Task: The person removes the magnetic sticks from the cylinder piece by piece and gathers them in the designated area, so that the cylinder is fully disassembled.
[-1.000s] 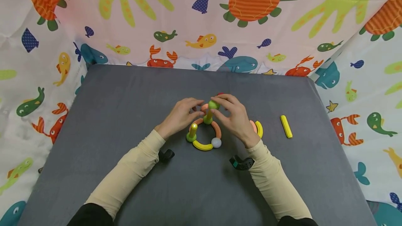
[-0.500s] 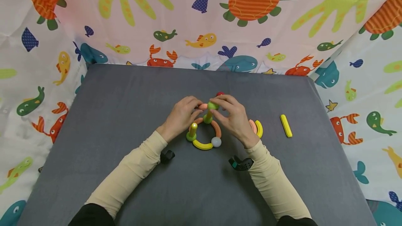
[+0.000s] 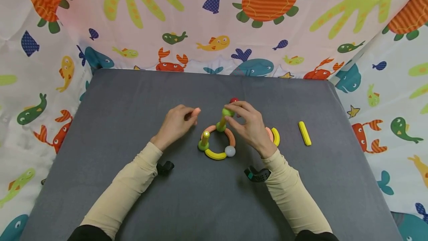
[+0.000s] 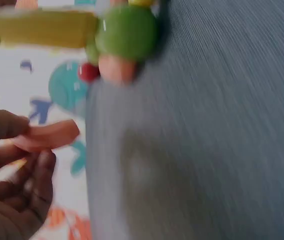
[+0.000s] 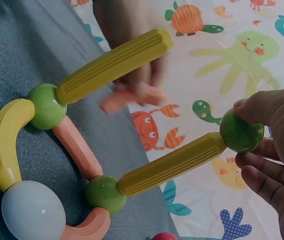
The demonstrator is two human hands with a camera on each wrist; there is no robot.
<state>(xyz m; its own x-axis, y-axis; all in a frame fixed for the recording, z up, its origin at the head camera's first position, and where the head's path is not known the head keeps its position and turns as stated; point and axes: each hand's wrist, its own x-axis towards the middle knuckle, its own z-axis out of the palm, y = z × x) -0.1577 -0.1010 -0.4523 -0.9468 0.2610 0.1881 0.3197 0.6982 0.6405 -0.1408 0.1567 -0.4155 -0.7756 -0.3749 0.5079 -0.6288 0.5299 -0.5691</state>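
My left hand (image 3: 175,126) pinches a curved salmon-pink rod (image 4: 52,135) between thumb and fingers, in the air left of a ring of building rods and balls. Thumb and fingertips of my right hand (image 3: 250,127) pinch a green ball (image 5: 242,131) that tops an upright yellow rod (image 5: 172,164). This rod rises from a second green ball (image 5: 106,195) in the ring. Another yellow rod (image 5: 114,65) stands on the ring's left green ball (image 5: 47,106), its top end bare. A curved yellow rod (image 3: 215,155), a whitish ball (image 3: 230,151) and salmon rods (image 5: 77,147) make up the rest of the ring.
Behind my right hand a red ball (image 3: 234,100) shows. Curved salmon and yellow rods (image 3: 275,137) lie partly hidden beside my right wrist. Further right a straight yellow rod (image 3: 304,133) lies on the grey tabletop (image 3: 214,203). A printed curtain (image 3: 187,10) hangs behind.
My left hand has drawn back to the left, away from the green ball, taking the salmon rod with it. My right hand keeps its place on the green ball.
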